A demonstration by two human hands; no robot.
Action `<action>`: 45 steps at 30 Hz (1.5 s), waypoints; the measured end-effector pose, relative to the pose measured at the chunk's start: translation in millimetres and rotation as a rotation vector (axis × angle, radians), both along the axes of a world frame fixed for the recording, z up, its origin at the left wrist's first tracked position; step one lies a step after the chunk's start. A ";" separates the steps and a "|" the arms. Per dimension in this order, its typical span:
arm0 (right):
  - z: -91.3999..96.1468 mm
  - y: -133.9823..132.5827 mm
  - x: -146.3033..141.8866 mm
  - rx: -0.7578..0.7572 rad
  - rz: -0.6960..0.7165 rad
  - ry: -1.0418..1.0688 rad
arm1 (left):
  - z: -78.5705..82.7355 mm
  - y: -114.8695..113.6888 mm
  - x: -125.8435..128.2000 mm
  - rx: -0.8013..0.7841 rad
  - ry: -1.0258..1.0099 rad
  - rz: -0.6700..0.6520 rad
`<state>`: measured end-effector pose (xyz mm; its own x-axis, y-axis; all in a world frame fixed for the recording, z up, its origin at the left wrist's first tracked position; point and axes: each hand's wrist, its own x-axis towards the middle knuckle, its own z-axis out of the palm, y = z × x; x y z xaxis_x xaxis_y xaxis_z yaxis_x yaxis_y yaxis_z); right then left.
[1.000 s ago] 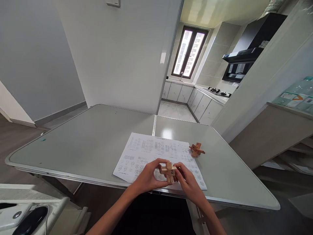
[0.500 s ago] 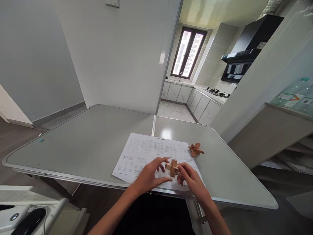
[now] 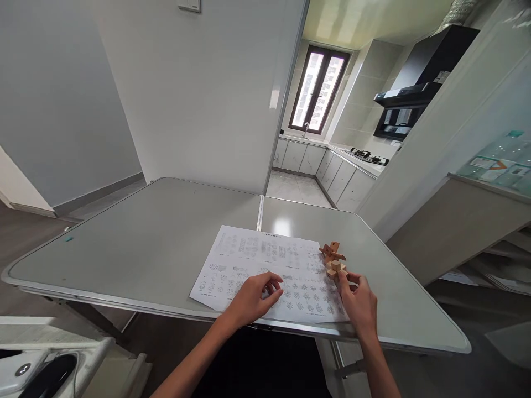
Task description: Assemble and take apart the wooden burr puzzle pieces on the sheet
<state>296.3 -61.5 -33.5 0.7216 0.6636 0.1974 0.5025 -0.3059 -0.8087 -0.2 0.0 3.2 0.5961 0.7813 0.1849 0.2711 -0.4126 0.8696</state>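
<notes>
Paper [image 3: 249, 254] printed with rows of small diagrams lies flat on the gray tabletop [image 3: 157, 237], its near side reaching close to the tabletop's near edge. Just beyond its right side, toward the tabletop's right edge, sits a darker brown wooden puzzle [image 3: 331, 252] with pieces sticking out. Right in front of that is a paler wooden puzzle [image 3: 336, 268], a knobbly cluster, with the right hand [image 3: 360, 298] closed on its near side by thumb and fingertips. Whether the two puzzles touch, or the paler one bears on the surface, I cannot tell. From this side, the brown one stands directly behind the paler one.

The left hand [image 3: 257, 296] is over the paper's near part, fingers loosely curled and thumb parted from them; contact with the sheet cannot be made out.

Room to move is widest leftward, where tabletop stretches from the paper to the rounded left corner, with a small teal bit [image 3: 68, 239] by the left edge. On the right, a narrower strip runs to the slanting right edge. A metal seam [image 3: 260, 213] leads from the paper to the far edge, near a white wall [image 3: 199, 110].
</notes>
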 end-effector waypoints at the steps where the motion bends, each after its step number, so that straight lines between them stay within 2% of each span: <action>1: -1.8 -0.2 0.4 0.001 -0.010 -0.007 | -0.1 0.0 -0.1 0.003 0.000 0.002; 8: -7.4 -3.9 0.9 0.001 0.014 0.045 | 0.9 -0.1 1.2 0.039 -0.007 0.000; 12: -7.6 -6.3 -0.3 0.011 0.024 0.067 | 9.6 -1.5 -7.3 0.086 -0.002 -0.029; 17: -9.2 -7.5 -3.1 0.038 0.065 0.089 | 22.7 14.7 -48.1 0.208 0.094 0.029; 21: -9.3 -8.0 -4.7 0.061 0.074 0.106 | 19.8 42.2 -94.1 0.348 0.184 0.259; 24: -7.9 -11.2 -7.0 0.087 0.025 0.104 | 12.1 53.3 -120.6 0.365 0.223 0.395; 26: -6.5 -14.9 -10.7 0.117 -0.008 0.109 | 8.5 53.0 -130.8 0.309 0.213 0.458; 28: -4.8 -18.9 -16.8 0.165 0.036 0.163 | 7.6 48.7 -135.5 0.175 0.183 0.476; 32: -0.8 -23.6 -33.8 0.209 0.315 0.294 | 11.9 40.2 -136.2 -0.040 0.118 0.437; 35: 2.6 -22.2 -44.7 0.148 0.536 0.350 | 14.5 38.2 -135.4 -0.075 0.128 0.436; 37: 4.1 -20.2 -48.7 0.094 0.629 0.393 | 14.8 37.9 -135.5 -0.083 0.133 0.445; 45: 2.5 -19.8 -53.1 0.073 0.622 0.323 | 17.7 34.0 -135.3 -0.090 0.055 0.480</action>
